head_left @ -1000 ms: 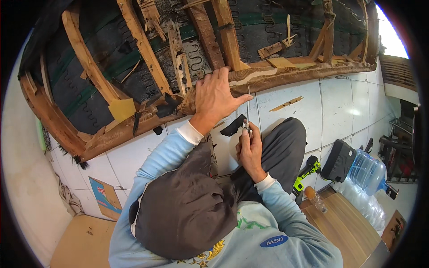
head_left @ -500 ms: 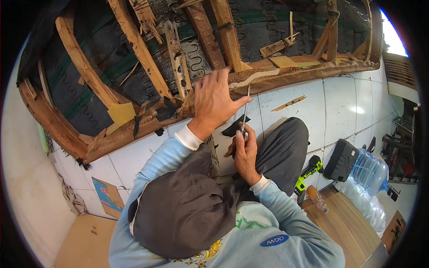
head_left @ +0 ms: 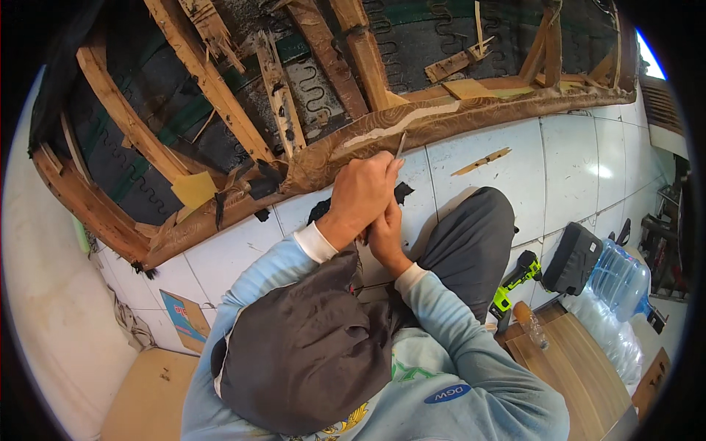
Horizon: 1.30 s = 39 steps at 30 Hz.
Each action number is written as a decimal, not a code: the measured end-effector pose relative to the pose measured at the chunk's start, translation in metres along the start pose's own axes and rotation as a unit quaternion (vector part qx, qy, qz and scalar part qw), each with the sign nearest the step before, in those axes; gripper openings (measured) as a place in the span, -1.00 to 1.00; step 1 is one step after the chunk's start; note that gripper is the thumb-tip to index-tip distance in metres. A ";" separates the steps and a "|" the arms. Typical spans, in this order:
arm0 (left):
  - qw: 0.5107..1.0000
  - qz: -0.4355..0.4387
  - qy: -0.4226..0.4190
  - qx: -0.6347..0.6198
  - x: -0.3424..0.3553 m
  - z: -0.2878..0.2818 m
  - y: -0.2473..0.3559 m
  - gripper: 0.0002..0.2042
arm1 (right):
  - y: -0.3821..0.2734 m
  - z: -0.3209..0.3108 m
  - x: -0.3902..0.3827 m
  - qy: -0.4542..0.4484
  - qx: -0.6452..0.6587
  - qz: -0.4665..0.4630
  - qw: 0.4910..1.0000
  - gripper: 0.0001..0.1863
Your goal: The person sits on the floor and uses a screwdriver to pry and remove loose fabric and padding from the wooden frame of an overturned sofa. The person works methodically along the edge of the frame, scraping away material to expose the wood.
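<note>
My left hand [head_left: 362, 189] is closed around a screwdriver [head_left: 401, 144], whose slim metal shaft points up toward the sofa frame. Just below, my right hand [head_left: 386, 237] is closed at the tool's handle, which the hands hide. The shaft's tip reaches the brown patterned fabric [head_left: 434, 131] along the frame's lower rail; whether it touches cannot be told. A pale torn strip [head_left: 401, 123] runs along this covering. Above lies the open wooden sofa frame [head_left: 202, 77], with zigzag springs and dark lining.
A wood splinter [head_left: 481, 162] and black fabric scraps [head_left: 403, 192] lie on the white tiled floor [head_left: 507, 187]. To the right are a green-and-black power drill [head_left: 517, 283], a black case [head_left: 572, 257], a large clear water bottle [head_left: 619, 279] and a wooden board [head_left: 581, 353].
My left hand has come off the covered rail, down and right, and closed around the screwdriver. My right hand has shifted slightly left and down. The view has shifted slightly.
</note>
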<state>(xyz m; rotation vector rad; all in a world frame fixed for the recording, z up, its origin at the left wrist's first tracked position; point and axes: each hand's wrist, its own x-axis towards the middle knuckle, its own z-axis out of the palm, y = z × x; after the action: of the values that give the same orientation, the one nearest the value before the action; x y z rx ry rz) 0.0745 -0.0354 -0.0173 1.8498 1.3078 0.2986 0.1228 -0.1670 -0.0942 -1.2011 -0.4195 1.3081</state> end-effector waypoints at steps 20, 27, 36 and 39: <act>0.989 0.026 0.041 -0.139 0.003 0.020 0.000 -0.61 | 0.012 -0.035 0.022 0.062 -0.182 -0.061 0.979 -0.75; 0.987 0.016 0.016 -0.160 0.005 0.018 0.002 -0.63 | -0.003 -0.040 0.022 0.070 -0.287 -0.105 0.950 -0.78; 0.981 -0.005 -0.006 -0.196 0.009 0.026 -0.008 -0.65 | -0.004 -0.047 0.026 0.047 -0.211 0.079 0.973 -0.60; 0.988 -0.006 -0.019 -0.156 0.009 0.024 -0.002 -0.65 | 0.006 -0.047 0.030 0.196 -0.452 -0.132 0.860 -0.68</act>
<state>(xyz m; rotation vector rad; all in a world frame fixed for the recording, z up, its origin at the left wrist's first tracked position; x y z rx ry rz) 0.0914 -0.0394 -0.0365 1.5755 1.1725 0.4345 0.1664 -0.1619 -0.1286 -2.0500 -0.9139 0.5629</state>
